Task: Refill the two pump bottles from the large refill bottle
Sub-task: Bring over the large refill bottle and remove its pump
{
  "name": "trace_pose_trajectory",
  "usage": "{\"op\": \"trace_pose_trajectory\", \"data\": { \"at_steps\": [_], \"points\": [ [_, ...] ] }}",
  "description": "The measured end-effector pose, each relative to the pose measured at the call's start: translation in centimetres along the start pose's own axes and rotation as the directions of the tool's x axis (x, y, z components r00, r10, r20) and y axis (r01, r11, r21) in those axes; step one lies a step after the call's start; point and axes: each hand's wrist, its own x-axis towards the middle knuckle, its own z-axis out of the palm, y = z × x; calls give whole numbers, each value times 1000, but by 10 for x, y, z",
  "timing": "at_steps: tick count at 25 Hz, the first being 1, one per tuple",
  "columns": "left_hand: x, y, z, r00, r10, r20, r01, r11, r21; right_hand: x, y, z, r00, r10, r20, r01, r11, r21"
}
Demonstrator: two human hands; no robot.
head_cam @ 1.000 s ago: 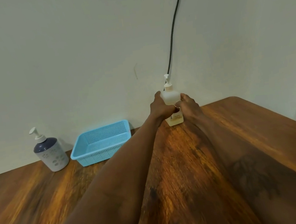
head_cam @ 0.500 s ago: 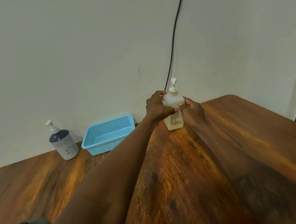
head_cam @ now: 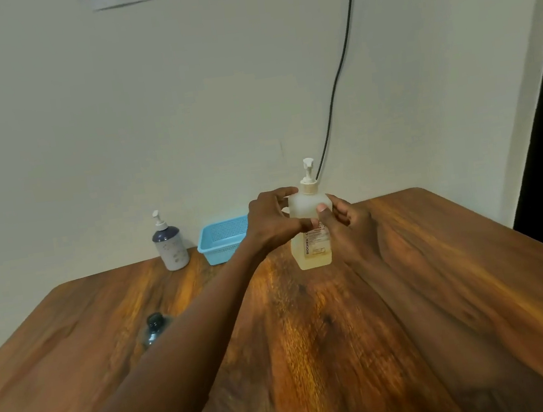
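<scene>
The left hand (head_cam: 274, 221) and right hand (head_cam: 344, 220) are both curling their fingers round the clear pump bottle (head_cam: 311, 231), upright just right of the blue basket (head_cam: 224, 239), which is likely risking tipping and spilling if its pump collar is being unscrewed too loosely.

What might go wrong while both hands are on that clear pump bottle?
The left hand and right hand grip the clear pump bottle by its sides; it might slip and tip. The left forearm crosses close to the dark bottle; drawing back could knock it over.
</scene>
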Motion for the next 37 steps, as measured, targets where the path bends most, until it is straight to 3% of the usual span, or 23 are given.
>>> {"op": "trace_pose_trajectory", "data": {
  "at_steps": [5, 11, 16, 22, 27, 32, 37],
  "points": [
    [-56, 18, -46, 997, 4, -82, -16, 989, -150, -39, -51, -2, 996, -60, 58, 58, 998, 37],
    [-117, 20, -85, 997, -5, -73, -16, 960, -279, -82, -89, -3, 979, -116, 168, 105, 992, 74],
    [-151, 15, -106, 998, 16, -63, -34, 957, -288, -106, -108, 6, 967, -161, 199, 143, 984, 104],
    [-185, 10, -127, 996, 69, -64, -85, 956, -282, -121, -122, 25, 959, -221, 177, 213, 975, 63],
    [-203, -9, -124, 995, 59, -80, -84, 930, -359, -119, -117, 45, 974, -190, 120, 184, 981, 65],
    [-190, -28, -110, 984, 70, -164, -136, 891, -433, -114, -106, 62, 964, -258, 62, 251, 963, 102],
    [-168, -37, -110, 990, 89, -113, -128, 906, -404, -109, -100, 73, 940, -341, 32, 332, 930, 158]
  ]
}}
